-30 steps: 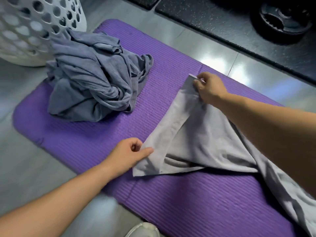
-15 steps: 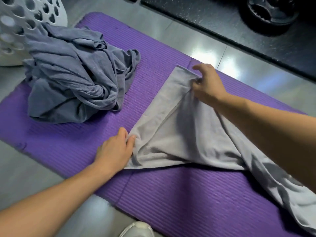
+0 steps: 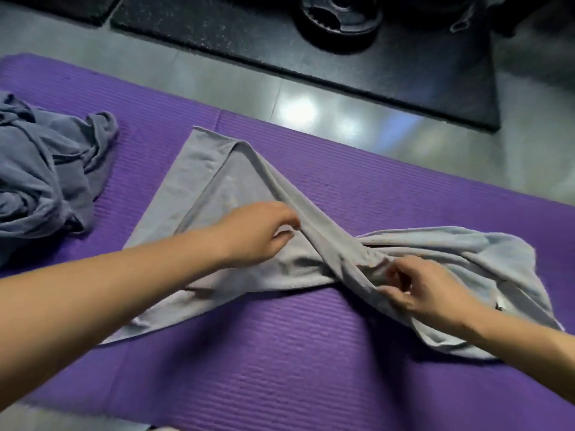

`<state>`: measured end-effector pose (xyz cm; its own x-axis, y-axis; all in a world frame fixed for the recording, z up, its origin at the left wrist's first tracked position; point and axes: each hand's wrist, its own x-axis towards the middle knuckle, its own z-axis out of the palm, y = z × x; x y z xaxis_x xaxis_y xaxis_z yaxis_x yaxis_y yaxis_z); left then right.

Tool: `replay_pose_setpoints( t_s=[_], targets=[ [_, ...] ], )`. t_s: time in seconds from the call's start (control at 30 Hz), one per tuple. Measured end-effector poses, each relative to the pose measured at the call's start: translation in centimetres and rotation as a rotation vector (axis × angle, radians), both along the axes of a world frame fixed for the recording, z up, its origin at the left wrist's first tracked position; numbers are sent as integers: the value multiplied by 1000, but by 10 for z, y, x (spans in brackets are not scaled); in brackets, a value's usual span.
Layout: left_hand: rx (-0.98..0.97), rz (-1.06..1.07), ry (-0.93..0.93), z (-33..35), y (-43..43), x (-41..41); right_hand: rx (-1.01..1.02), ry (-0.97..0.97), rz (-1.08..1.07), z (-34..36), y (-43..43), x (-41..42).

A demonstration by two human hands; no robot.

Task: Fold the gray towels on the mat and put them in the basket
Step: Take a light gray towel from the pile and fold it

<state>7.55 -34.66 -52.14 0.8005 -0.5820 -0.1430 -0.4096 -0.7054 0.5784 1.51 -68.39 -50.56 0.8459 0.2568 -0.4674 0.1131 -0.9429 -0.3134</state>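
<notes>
Gray towel [image 3: 236, 181]: left hand [image 3: 259, 236] touches its raised fold, right hand [image 3: 427, 292] pinches its twisted middle.

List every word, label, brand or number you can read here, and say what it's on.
No text in this view can be read.
Weight plate: any raised markings are too dark and blurred to read.
What looks like a small tag on the light gray towel: too small to read.

One purple ribbed foam mat [image 3: 280, 353], one light gray cloth towel [image 3: 199, 169], one heap of darker gray towels [image 3: 40, 181] (how many, unclear), one round black weight plate [image 3: 339, 23].
</notes>
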Motion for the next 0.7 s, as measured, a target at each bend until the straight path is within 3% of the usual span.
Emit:
replay_pose_setpoints(
  t_s=[0.17, 0.3, 0.4, 0.53, 0.63, 0.7],
  targets=[
    [73, -419, 38, -13, -103, 16, 87, 31, 65, -27, -56, -21],
    [123, -448, -7, -29, -128, 4, 164, 11, 5, -43, -70, -33],
    [53, -347, 83, -25, -130, 3, 261, -1, 12, -48, -79, -41],
    [-67, -17, 361, -1, -133, 21, 496, -105, -187, -28, -100, -26],
    [-165, 228, 361, 11, -146, 40, 536, -87, -416, -12, -118, 10],
    [-181, 345, 322, 14, -160, 57, 673, 51, -553, -1, -125, 31]
  ],
)
